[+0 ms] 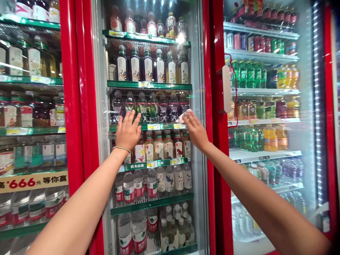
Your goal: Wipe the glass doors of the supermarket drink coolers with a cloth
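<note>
Both my arms reach forward to the glass door [198, 148] of a red-framed drinks fridge. My left hand [129, 131] lies on the glass with its fingers spread, holding nothing; a thin band circles that wrist. Farther right, my right hand [196, 129] presses a crumpled white tissue or cloth [185, 116] to the glass under its fingers. Behind the door stand rows of bottles, with dark-labelled drink bottles [152, 108] level with my fingers and tea bottles [159, 147] one shelf lower.
A red door frame [216, 141] separates this fridge from another at right, stocked with cans and bottles. A white box-like handle [226, 88] with a red cord [236, 95] sticks out there. At left, another fridge carries a printed price banner [34, 181].
</note>
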A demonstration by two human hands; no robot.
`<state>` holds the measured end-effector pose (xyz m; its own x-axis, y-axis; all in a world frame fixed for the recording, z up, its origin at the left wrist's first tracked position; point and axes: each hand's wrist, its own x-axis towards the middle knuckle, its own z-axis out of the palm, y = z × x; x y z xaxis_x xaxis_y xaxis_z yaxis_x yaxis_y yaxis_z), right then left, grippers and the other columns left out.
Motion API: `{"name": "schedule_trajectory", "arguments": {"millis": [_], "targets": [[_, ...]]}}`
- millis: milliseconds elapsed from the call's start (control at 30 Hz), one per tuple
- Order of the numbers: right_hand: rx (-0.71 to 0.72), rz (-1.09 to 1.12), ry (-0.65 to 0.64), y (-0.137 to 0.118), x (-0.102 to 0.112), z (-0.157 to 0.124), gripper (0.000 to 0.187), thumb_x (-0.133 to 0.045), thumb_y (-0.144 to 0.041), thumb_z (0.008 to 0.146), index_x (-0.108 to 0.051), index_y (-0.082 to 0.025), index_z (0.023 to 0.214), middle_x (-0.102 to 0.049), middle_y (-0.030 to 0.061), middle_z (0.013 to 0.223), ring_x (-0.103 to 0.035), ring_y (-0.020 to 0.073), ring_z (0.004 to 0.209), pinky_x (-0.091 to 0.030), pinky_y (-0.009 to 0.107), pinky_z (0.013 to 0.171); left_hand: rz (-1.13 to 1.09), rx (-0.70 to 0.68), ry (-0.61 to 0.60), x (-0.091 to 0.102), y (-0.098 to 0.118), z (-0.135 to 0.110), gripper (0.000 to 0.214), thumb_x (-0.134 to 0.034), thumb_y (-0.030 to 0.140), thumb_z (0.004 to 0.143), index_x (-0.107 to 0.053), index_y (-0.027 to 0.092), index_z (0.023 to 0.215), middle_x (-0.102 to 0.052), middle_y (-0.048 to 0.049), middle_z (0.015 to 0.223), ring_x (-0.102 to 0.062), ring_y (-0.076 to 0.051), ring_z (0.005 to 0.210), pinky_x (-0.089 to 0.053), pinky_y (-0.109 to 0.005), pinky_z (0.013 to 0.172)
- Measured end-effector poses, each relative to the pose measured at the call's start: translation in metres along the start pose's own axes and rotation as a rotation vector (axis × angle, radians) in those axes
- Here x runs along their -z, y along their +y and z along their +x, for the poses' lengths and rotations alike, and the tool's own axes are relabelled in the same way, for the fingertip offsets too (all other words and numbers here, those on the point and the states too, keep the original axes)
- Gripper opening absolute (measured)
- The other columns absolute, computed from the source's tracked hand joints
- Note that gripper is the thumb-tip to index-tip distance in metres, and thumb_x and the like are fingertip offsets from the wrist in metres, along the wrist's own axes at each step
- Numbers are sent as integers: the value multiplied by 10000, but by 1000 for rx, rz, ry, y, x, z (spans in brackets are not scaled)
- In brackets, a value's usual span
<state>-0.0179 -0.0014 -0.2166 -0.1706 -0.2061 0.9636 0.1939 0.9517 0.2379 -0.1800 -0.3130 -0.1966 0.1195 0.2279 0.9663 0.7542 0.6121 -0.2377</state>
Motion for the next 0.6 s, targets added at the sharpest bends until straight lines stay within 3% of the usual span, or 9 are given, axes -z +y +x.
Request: {"name": "schedule_trajectory", "arguments": {"millis": [133, 233, 400, 533, 600], "targets": [[-266, -115, 110, 21, 2, -4, 775, -285, 5, 961, -166, -250, 1684, -303, 72, 1717, -218, 283, 1607, -345, 553, 1286, 13, -8, 7, -2, -1, 0, 533, -422, 333, 1051, -465, 226, 1571, -396, -119, 1661, -327, -307, 1569, -208, -562, 1300], [-290, -109, 128, 10, -3, -14, 832, -267, 28, 949, -42, -272, 1691, -285, 79, 1721, -219, 296, 1606, -369, 566, 1274, 15, -4, 12, -2, 0, -1, 538, -427, 328, 1048, -457, 224, 1575, -389, -122, 1664, -324, -310, 1570, -200, -568, 1302], [-108, 29, 87, -56, -20, 4, 973, -290, 97, 895, 127, -339, 1659, -229, 33, 1738, -153, 282, 1615, -332, 576, 1299, -5, 12, 7, -2, 2, 0, 540, -437, 323, 1039, -465, 231, 1571, -393, -123, 1661, -324, -311, 1570, -196, -577, 1303], [115, 158, 14, -117, -34, 31, 803, -356, 11, 982, -95, -266, 1689, -300, 52, 1714, -122, 236, 1621, -282, 494, 1339, -6, 15, 3, -1, 1, 0, 535, -427, 331, 1042, -473, 237, 1567, -394, -116, 1661, -330, -308, 1568, -204, -570, 1302], [216, 191, -40, -134, -37, 36, 711, -400, -60, 1024, -199, -260, 1676, -314, 40, 1709, -137, 219, 1620, -265, 474, 1347, 3, 5, -2, -1, 0, 0, 535, -420, 334, 1046, -470, 233, 1568, -391, -114, 1662, -331, -306, 1568, -206, -563, 1302]]}}
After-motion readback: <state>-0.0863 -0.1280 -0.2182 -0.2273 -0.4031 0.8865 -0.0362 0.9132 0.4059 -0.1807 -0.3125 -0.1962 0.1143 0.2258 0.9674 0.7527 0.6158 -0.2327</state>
